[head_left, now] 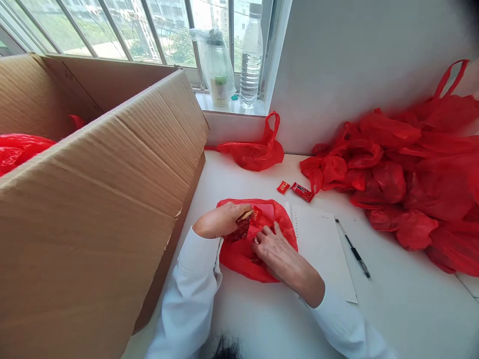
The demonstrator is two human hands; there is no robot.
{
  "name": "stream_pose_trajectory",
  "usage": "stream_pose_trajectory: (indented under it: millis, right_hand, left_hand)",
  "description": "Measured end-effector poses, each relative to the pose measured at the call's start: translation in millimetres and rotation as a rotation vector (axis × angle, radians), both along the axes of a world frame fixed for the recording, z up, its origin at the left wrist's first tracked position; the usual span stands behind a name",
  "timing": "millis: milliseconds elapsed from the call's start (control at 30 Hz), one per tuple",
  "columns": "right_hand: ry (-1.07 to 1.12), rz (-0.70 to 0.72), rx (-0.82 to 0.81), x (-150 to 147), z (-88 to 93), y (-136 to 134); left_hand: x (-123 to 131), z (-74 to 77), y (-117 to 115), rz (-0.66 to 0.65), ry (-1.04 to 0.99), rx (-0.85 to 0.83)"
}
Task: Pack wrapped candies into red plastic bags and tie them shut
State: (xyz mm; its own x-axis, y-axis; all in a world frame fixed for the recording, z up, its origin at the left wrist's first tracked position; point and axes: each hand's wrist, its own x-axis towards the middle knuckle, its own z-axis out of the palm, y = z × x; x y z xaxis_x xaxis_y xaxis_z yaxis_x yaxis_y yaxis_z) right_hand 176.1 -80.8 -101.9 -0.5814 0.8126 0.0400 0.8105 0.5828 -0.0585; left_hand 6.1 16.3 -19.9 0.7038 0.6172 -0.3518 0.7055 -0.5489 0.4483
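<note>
1. Head view, left hand: at the left side of the open red bag, forearm slanting up from below, wrist turned toward the bag's middle; grip closed, thumb and fingers pinching a dark red packet over the bag's left half.
2. Head view, right hand: over the bag's right half, forearm slanting in from lower right, back upward, fingers curled down; fingertips partly hidden, grip's opening and any hold impossible to tell.
3. Around the bag, on the tabletop: two small red packets beyond, notebook just right.
</note>
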Motion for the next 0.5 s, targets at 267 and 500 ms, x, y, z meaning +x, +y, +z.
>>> stream_pose_trajectory:
  millis: [267, 500]
  right_hand:
    - [0.203, -0.062, -0.191, 16, 31.9, 23]
    - [0.623, -0.230, -0.408, 43, 52.1, 35]
  left_hand:
    - [-11, -9.1, 10, 0.073, -0.027, -0.037]
    - [-6, -9.3, 13, 0.043, -0.084, -0.037]
